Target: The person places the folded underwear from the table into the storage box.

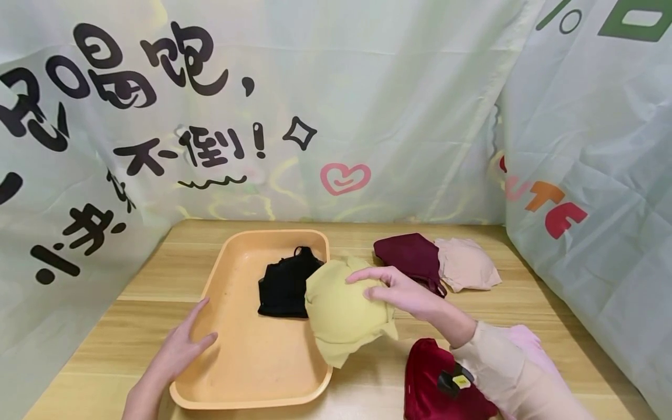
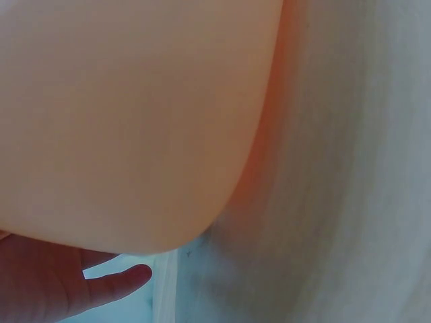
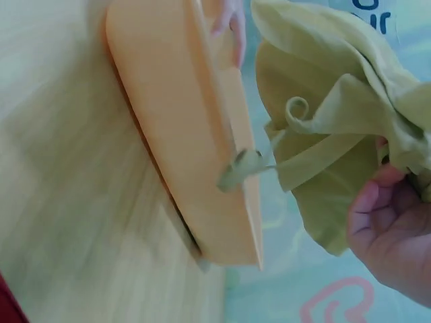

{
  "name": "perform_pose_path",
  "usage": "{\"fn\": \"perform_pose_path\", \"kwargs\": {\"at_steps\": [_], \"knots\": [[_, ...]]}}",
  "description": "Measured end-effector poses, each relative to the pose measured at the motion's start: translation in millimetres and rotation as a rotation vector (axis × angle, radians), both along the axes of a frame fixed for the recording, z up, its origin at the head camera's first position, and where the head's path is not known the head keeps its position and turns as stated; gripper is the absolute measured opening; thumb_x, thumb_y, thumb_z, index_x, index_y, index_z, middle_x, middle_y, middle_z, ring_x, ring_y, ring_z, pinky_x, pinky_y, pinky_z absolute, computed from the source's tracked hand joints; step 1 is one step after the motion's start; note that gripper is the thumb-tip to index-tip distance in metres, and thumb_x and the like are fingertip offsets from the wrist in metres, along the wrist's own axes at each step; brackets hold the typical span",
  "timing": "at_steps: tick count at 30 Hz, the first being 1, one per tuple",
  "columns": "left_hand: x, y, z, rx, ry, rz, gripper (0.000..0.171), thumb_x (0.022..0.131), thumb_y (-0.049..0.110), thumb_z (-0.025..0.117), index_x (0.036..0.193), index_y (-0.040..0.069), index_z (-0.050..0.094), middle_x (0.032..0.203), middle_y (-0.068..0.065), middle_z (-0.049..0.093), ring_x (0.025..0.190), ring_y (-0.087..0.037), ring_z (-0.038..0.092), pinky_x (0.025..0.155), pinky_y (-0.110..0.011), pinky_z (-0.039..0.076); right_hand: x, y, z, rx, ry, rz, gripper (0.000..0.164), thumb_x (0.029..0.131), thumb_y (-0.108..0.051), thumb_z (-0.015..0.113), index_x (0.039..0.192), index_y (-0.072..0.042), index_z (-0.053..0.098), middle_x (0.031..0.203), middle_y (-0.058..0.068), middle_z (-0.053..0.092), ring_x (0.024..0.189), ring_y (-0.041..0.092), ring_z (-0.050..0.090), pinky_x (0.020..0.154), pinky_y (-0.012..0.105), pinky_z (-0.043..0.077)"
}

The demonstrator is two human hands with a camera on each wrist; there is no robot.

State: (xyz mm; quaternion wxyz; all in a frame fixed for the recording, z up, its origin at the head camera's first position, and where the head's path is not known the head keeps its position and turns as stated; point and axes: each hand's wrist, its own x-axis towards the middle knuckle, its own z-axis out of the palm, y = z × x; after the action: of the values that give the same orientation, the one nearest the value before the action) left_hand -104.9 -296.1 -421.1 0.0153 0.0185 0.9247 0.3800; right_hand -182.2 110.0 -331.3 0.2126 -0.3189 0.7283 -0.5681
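Note:
A yellow bra (image 1: 350, 315) hangs from my right hand (image 1: 401, 293), whose fingers and thumb pinch it beside the right rim of an orange tray (image 1: 236, 373). Its straps dangle loose in the right wrist view, where the pinching hand (image 3: 397, 229) shows at the lower right. Inside the tray, toward its far right side, lies a black bra (image 1: 286, 286), partly covered by the yellow one. My left hand (image 1: 178, 344) rests at the tray's left rim, fingers extended. In the left wrist view, one straight finger (image 2: 121, 284) sticks out past the tray wall (image 2: 135, 134).
Right of the tray, a maroon bra (image 1: 406, 256) lies against a pale pink one (image 1: 467, 265). Nearer, a dark red velvety garment (image 1: 427, 379) and a pink piece (image 1: 527, 338) lie by my right forearm. Printed curtains (image 1: 399, 116) enclose the wooden table (image 1: 142, 280).

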Motion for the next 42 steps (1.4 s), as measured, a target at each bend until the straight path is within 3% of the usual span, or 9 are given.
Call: {"fn": "perform_pose_path", "kwargs": {"at_steps": [6, 12, 18, 23, 26, 28, 31, 39, 42], "knots": [[0.9, 0, -1.6, -0.004, -0.014, 0.01, 0.078, 0.087, 0.022, 0.06, 0.146, 0.007, 0.012, 0.142, -0.035, 0.018, 0.12, -0.061, 0.024, 0.086, -0.074, 0.026, 0.9, -21, -13.9, -0.086, -0.121, 0.11, 0.041, 0.088, -0.003, 0.052, 0.127, 0.007, 0.045, 0.097, 0.001, 0.063, 0.082, 0.007, 0.062, 0.073, 0.022, 0.051], [1.1, 0, -3.6, -0.002, -0.012, 0.01, 0.077, 0.087, 0.024, 0.06, 0.146, 0.008, 0.012, 0.142, -0.035, 0.018, 0.12, -0.061, 0.024, 0.086, -0.074, 0.025, 1.9, -40, -20.0, -0.058, -0.093, 0.14, 0.046, 0.086, -0.002, 0.057, 0.13, 0.003, 0.045, 0.079, -0.003, 0.062, 0.073, 0.004, 0.059, 0.071, 0.02, 0.05], [0.2, 0, -3.6, 0.0, 0.006, 0.002, 0.078, 0.087, 0.024, 0.06, 0.146, 0.007, 0.012, 0.142, -0.035, 0.018, 0.12, -0.061, 0.023, 0.086, -0.074, 0.025, 2.4, -58, -26.3, -0.015, -0.069, 0.143, 0.046, 0.084, 0.001, 0.057, 0.129, 0.0, 0.047, 0.053, -0.009, 0.04, 0.048, 0.003, 0.04, 0.056, 0.016, 0.041], [0.3, -1, -2.8, 0.002, -0.004, 0.005, 0.078, 0.088, 0.024, 0.059, 0.146, 0.007, 0.011, 0.142, -0.035, 0.018, 0.12, -0.061, 0.022, 0.085, -0.075, 0.024, 3.7, -73, -37.0, 0.005, -0.082, 0.178, 0.048, 0.083, 0.003, 0.057, 0.13, -0.001, 0.047, 0.049, -0.009, 0.029, 0.044, 0.005, 0.033, 0.052, 0.015, 0.038], [0.1, -1, -2.2, 0.002, -0.005, 0.007, 0.078, 0.087, 0.024, 0.06, 0.146, 0.008, 0.011, 0.142, -0.035, 0.018, 0.12, -0.061, 0.022, 0.085, -0.075, 0.024, 4.9, -79, -41.6, 0.028, -0.065, 0.194, 0.05, 0.081, 0.005, 0.058, 0.129, -0.003, 0.049, 0.061, -0.006, 0.046, 0.05, 0.004, 0.035, 0.058, 0.015, 0.04], [-0.2, -1, -2.2, 0.012, -0.006, 0.005, 0.078, 0.087, 0.023, 0.06, 0.146, 0.008, 0.011, 0.143, -0.034, 0.017, 0.121, -0.061, 0.021, 0.086, -0.075, 0.024, 5.9, -83, -43.5, 0.054, -0.05, 0.201, 0.051, 0.08, 0.006, 0.058, 0.129, -0.006, 0.05, 0.087, 0.0, 0.061, 0.064, 0.003, 0.044, 0.068, 0.016, 0.042], [-1.1, -2, -2.9, 0.029, -0.006, -0.003, 0.079, 0.087, 0.022, 0.06, 0.146, 0.007, 0.01, 0.143, -0.034, 0.016, 0.122, -0.061, 0.02, 0.086, -0.075, 0.023, 8.3, -87, -45.5, 0.09, -0.03, 0.216, 0.054, 0.079, 0.006, 0.058, 0.13, -0.009, 0.05, 0.133, 0.002, 0.048, 0.082, 0.005, 0.044, 0.082, 0.018, 0.04], [-3.4, -3, -3.4, 0.03, -0.001, -0.003, 0.079, 0.087, 0.022, 0.06, 0.146, 0.007, 0.011, 0.144, -0.033, 0.017, 0.122, -0.06, 0.019, 0.087, -0.074, 0.023, 14.8, -96, -48.9, 0.162, -0.048, 0.228, 0.052, 0.08, 0.002, 0.061, 0.129, -0.011, 0.051, 0.136, 0.003, 0.046, 0.121, 0.008, 0.037, 0.098, 0.022, 0.032], [-3.5, -3, -3.0, 0.02, 0.002, 0.002, 0.078, 0.087, 0.022, 0.06, 0.146, 0.007, 0.011, 0.143, -0.034, 0.017, 0.122, -0.06, 0.02, 0.087, -0.074, 0.024, 16.4, -96, -46.4, 0.199, -0.074, 0.238, 0.05, 0.08, 0.001, 0.062, 0.128, -0.011, 0.052, 0.132, 0.003, 0.048, 0.106, 0.009, 0.047, 0.089, 0.021, 0.039]]}}
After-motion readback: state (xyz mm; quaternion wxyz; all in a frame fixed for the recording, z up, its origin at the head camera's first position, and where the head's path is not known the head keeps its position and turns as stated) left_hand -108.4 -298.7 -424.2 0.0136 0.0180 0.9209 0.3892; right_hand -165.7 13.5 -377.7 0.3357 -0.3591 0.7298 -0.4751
